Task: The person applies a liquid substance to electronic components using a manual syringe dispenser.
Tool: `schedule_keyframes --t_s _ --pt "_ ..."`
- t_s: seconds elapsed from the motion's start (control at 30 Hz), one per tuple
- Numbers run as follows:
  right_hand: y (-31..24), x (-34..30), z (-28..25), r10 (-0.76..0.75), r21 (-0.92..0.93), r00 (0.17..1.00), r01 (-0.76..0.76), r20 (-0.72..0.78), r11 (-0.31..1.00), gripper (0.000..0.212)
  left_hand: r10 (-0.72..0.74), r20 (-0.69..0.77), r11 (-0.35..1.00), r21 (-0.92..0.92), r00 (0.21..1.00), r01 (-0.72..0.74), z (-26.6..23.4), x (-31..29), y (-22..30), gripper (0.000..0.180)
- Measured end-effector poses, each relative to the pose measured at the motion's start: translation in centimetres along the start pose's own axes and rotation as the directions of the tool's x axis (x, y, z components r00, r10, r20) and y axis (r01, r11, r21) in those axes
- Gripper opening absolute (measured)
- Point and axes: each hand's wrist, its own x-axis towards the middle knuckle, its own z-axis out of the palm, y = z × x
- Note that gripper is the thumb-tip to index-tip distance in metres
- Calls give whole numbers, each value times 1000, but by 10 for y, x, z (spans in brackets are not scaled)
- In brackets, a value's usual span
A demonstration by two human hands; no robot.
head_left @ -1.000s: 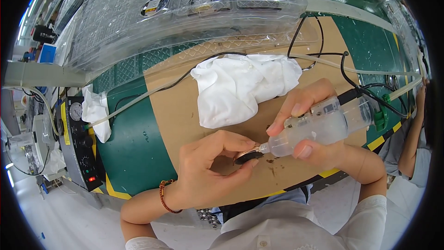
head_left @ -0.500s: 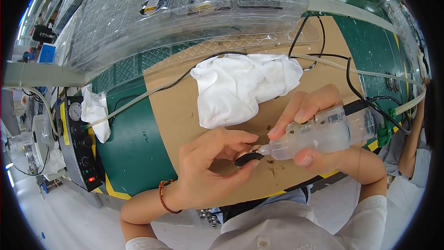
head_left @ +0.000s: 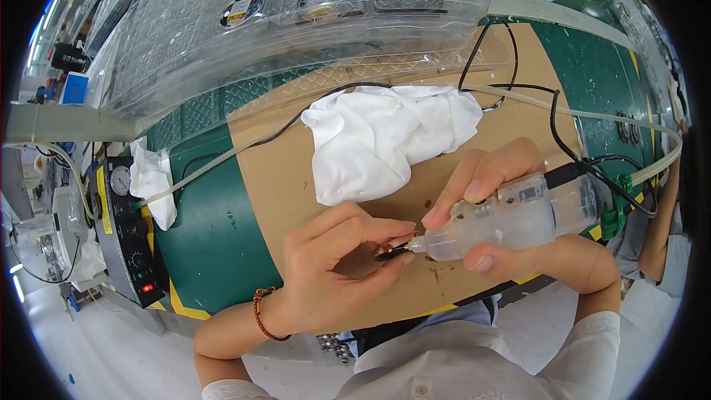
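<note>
My left hand [head_left: 326,263] pinches a small dark, rounded part [head_left: 392,253] between thumb and fingers. The fingers cover much of this part, so its kind does not show. My right hand [head_left: 505,167] is wrapped round a translucent dispensing syringe [head_left: 511,216] with cloudy content, held nearly level. Its narrow tip meets or almost meets the dark part; I cannot tell whether they touch. From the green fitting [head_left: 616,211] at the syringe's rear, a pale hose runs off. Both hands are above a brown cardboard sheet [head_left: 278,200].
A crumpled white cloth [head_left: 385,144] lies beyond my hands. Stacked clear plastic trays [head_left: 296,37] with round parts stand at the back. A black control box [head_left: 126,230] with gauge and knobs is at the left. A black cable [head_left: 555,115] and pale hose [head_left: 637,126] cross the right side.
The dark part has tilted in my left fingers and now appears thinner. The syringe has shifted slightly left along with my right hand.
</note>
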Motion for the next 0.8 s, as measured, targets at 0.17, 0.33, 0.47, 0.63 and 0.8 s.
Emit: schedule_keyframes --t_s 0.17,0.33,0.47,0.63,0.8 --pt "-1 1 2 -10 -11 1000 10 8 1000 47 4 -11 1000 7 1000 -4 0 -2 -3 29" --pt "-2 0 2 19 5 1000 -19 -17 1000 48 -3 -8 1000 -8 1000 3 0 -1 -2 27" --pt "-5 0 3 8 8 1000 -8 -26 1000 48 3 -28 997 -76 1000 -5 1 -2 -6 28" --pt "0 1 0 -55 -8 998 54 -29 998 49 -28 -26 992 -123 999 24 3 -3 -6 27" --pt "5 1 1 -139 -9 989 138 -51 990 49 -65 -100 967 -252 993 38 7 -6 -5 24"
